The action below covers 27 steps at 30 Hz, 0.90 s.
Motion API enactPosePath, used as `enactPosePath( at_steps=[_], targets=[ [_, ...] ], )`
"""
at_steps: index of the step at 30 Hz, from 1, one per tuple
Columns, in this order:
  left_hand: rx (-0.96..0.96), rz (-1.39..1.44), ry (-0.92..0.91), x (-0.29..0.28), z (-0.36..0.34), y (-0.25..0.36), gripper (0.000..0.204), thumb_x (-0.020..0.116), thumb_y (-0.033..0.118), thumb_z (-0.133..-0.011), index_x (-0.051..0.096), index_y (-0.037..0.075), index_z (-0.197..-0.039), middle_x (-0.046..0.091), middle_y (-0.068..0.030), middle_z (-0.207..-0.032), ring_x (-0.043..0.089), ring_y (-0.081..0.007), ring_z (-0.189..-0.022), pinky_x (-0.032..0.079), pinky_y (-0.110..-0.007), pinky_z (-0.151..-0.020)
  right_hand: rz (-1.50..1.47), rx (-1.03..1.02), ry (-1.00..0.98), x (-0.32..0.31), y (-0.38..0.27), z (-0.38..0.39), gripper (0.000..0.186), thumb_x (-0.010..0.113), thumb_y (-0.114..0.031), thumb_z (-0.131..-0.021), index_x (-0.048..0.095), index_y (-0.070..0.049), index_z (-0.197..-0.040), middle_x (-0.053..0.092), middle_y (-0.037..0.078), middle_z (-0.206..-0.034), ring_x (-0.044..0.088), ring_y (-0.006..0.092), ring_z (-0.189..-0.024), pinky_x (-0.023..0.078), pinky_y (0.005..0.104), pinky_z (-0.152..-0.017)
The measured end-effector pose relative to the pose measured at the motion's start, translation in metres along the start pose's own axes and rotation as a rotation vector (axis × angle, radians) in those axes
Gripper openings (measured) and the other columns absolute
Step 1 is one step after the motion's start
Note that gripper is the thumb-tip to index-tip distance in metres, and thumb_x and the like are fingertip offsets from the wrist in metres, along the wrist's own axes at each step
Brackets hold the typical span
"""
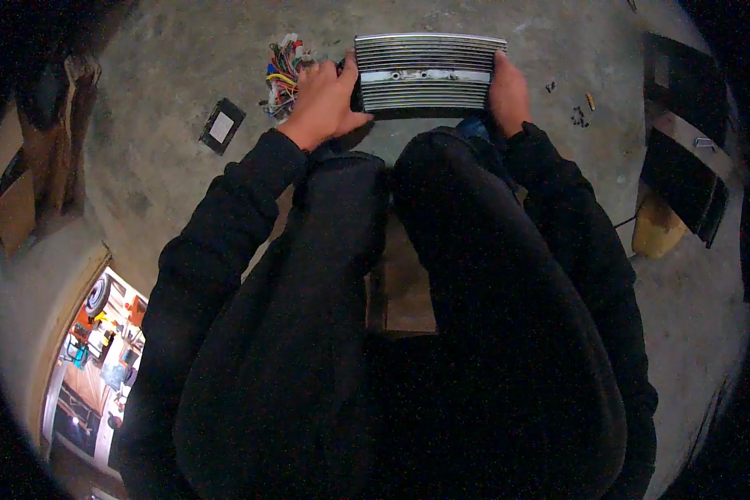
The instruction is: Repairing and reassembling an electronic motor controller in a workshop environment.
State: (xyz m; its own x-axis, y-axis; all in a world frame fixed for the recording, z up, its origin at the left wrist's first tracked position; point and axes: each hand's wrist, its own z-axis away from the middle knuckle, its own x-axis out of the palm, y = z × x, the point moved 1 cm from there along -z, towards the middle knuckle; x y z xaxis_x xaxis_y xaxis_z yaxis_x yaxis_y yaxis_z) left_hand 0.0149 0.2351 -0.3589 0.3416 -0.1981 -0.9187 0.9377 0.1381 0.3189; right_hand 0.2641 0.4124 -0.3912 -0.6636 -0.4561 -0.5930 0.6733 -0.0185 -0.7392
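Note:
A silver finned metal housing [429,57], with a pale strip bearing several small round fittings across its middle, is held beyond my knees. At its left end, my left hand [321,100] grips the edge, thumb low and index finger high, with a dark part showing between them. My right hand [508,96] is closed on the opposite end, its fingers partly hidden behind the housing. Just left of my left hand lies a tangle of coloured wires with connectors [282,77]. The underside of the housing cannot be seen.
A flat black box with a white label [221,127] lies on the concrete floor [167,75] at left. Small dark screws [580,117] and a small orange piece [590,101] are at right. Cardboard [17,196] leans far left. A yellow container [657,227] stands beside dark panels at right.

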Motion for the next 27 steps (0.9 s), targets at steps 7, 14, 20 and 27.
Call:
enactPosePath(
  at_steps=[7,14,20,27],
  targets=[
    [-0.187,-0.003,0.113,0.001,-0.001,0.031,0.120,0.074,0.073,-0.061,0.038,-0.009,-0.141,0.058,-0.0270,-0.105,0.055,-0.0408,-0.101,0.038,-0.050,-0.089,-0.079,0.091,-0.007,-0.001,-0.001,0.001,0.060,0.033,-0.041,-0.103,0.066,0.009,-0.096,0.068,0.028,-0.094,0.066,0.0428,-0.090,0.047,0.0466,-0.084],
    [-0.360,0.061,-0.006,0.000,-0.005,0.041,0.119,0.074,0.072,-0.062,0.033,-0.002,-0.146,0.054,-0.0278,-0.121,0.051,-0.0432,-0.116,0.036,-0.058,-0.097,-0.176,0.097,-0.018,0.003,0.005,-0.002,0.059,0.032,-0.041,-0.103,0.065,0.008,-0.098,0.068,0.028,-0.098,0.065,0.0429,-0.094,0.046,0.0462,-0.086],
    [-0.324,0.124,0.139,0.006,-0.003,0.037,0.107,0.082,0.060,-0.059,0.044,0.001,-0.140,0.058,-0.0246,-0.104,0.055,-0.0413,-0.102,0.040,-0.050,-0.089,-0.156,0.075,-0.051,-0.001,0.007,-0.002,0.057,0.035,-0.040,-0.102,0.065,0.009,-0.098,0.067,0.029,-0.099,0.063,0.0448,-0.095,0.046,0.0474,-0.085],
    [-0.224,0.423,0.155,0.006,-0.006,0.009,0.086,0.083,0.052,-0.065,0.054,0.007,-0.133,0.063,-0.0211,-0.103,0.060,-0.0385,-0.099,0.047,-0.045,-0.087,0.031,0.037,-0.007,-0.004,-0.003,0.004,0.058,0.036,-0.043,-0.102,0.067,0.006,-0.099,0.067,0.029,-0.098,0.062,0.0469,-0.093,0.046,0.0488,-0.085]
  ],
)
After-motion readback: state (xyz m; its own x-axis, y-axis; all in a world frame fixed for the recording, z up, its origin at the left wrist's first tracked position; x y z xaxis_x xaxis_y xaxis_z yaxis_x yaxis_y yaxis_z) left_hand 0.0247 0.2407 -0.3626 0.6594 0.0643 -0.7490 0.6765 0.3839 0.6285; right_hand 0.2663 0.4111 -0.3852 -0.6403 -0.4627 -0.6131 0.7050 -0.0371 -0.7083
